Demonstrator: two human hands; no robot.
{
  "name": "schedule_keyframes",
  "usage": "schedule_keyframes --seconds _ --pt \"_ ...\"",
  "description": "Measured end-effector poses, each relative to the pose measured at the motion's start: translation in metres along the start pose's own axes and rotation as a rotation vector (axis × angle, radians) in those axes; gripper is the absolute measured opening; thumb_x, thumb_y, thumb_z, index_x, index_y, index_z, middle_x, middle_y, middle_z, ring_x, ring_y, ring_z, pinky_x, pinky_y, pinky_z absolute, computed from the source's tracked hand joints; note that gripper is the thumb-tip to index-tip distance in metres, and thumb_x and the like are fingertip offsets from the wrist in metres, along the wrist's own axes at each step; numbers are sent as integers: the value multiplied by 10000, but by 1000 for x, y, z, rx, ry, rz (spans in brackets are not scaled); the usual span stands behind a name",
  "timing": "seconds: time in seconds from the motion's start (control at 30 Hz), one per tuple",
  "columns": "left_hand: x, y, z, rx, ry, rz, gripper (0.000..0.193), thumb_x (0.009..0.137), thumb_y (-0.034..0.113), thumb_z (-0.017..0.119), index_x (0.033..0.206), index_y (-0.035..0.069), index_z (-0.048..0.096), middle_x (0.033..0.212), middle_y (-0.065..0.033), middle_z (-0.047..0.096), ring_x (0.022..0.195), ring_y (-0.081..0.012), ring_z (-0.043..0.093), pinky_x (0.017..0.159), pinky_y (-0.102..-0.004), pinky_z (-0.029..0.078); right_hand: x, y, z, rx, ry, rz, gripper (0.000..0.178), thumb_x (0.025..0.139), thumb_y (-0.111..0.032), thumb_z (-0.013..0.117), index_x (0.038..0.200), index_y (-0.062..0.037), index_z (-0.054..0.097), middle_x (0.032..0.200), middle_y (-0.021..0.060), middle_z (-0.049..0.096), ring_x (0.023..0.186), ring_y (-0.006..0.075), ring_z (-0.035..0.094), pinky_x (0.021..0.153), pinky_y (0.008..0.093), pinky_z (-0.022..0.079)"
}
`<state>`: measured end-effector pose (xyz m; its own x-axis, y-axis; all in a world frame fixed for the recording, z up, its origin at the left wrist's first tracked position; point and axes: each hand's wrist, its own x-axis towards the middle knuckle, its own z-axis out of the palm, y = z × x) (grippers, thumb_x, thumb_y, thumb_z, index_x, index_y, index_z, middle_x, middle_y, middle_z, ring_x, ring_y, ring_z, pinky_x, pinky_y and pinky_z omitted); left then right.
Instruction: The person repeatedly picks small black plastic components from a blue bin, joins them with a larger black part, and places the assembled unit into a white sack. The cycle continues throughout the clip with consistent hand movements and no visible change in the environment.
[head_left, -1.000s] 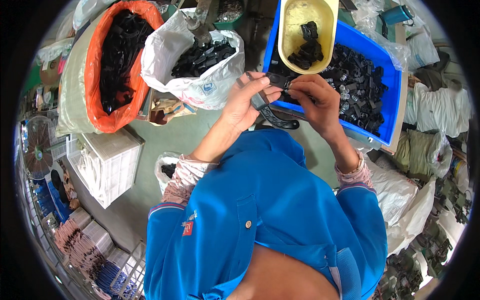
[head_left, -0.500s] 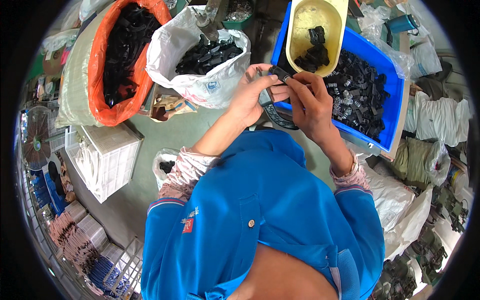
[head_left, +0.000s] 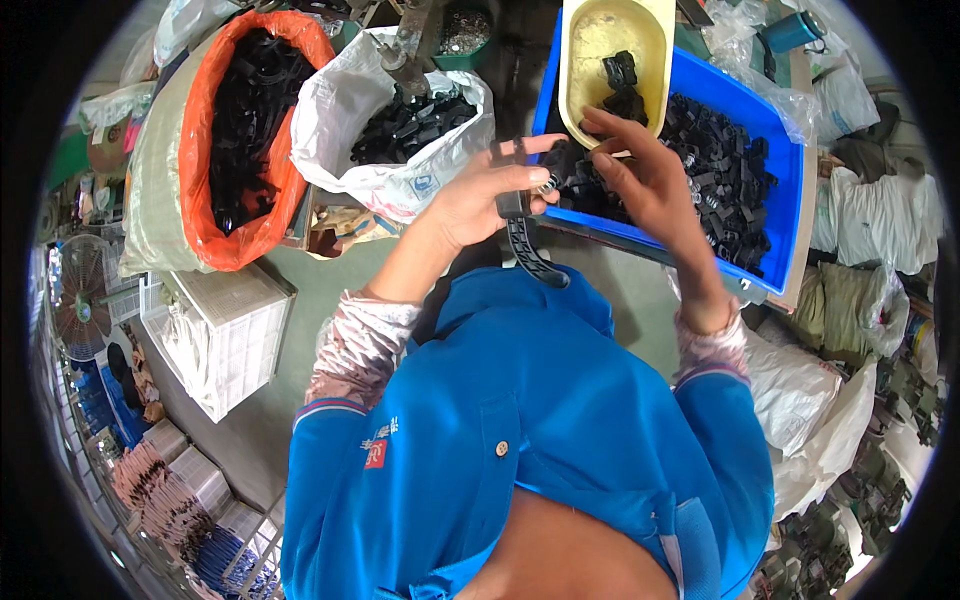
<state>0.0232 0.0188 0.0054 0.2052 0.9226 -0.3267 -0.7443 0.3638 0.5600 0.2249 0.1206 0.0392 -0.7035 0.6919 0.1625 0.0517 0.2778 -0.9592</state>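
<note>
My left hand is closed around a black plastic buckle piece in front of my chest. From that piece a curved, ribbed black strap hangs down toward my blue shirt. A small metal spring shows at the tip of my left thumb. My right hand is a short way to the right, over the near edge of the blue bin; its fingers are apart and nothing shows in them. Just beyond its fingertips is the yellow tub, with a few black parts inside.
Black parts and springs fill the blue bin. To the left stand a white sack of black pieces and an orange-lined sack. A white plastic crate is on the floor at left; white bags lie at right.
My right hand has let go of the piece and moved right, its fingers spreading. My left hand keeps the buckle piece, now turned so the strap hangs lower. The view has shifted slightly.
</note>
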Motion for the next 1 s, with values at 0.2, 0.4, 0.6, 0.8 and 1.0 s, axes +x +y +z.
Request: schedule_keyframes --seconds 0.2,0.4,0.6,0.8,1.0 --pt "19 16 15 156 116 -88 318 874 31 683 1155 9 535 993 -143 630 858 -245 681 668 -277 567 3 18 -22 384 -175 257 298 913 -3 591 1209 35 592 1086 90 651 902 144 644 782 284 542" --pt "52 3 32 510 118 142 177 855 -5 694 972 -6 561 899 -102 646 800 -222 700 701 -318 578 -20 60 -18 564 184 239 304 909 -20 620 1208 30 593 1178 109 636 1010 178 638 889 335 554" --pt "71 3 39 751 117 191 132 854 1 693 956 -52 627 877 -99 676 803 -156 687 739 -275 569 -37 71 -21 795 342 347 313 902 4 628 1211 45 603 1152 140 643 1009 199 650 915 332 560" --pt "71 8 42 940 -16 250 208 867 4 681 1068 -43 658 912 -94 707 835 -142 690 773 -274 567 -45 68 -23 934 422 365 312 895 27 626 1201 80 603 1132 177 648 957 244 676 876 333 583" --pt "72 8 53 993 107 194 209 883 32 680 1060 -74 647 895 -105 701 794 -145 694 762 -262 566 -45 62 -23 802 448 266 311 890 44 626 1199 81 609 1118 178 659 962 230 678 864 325 584"
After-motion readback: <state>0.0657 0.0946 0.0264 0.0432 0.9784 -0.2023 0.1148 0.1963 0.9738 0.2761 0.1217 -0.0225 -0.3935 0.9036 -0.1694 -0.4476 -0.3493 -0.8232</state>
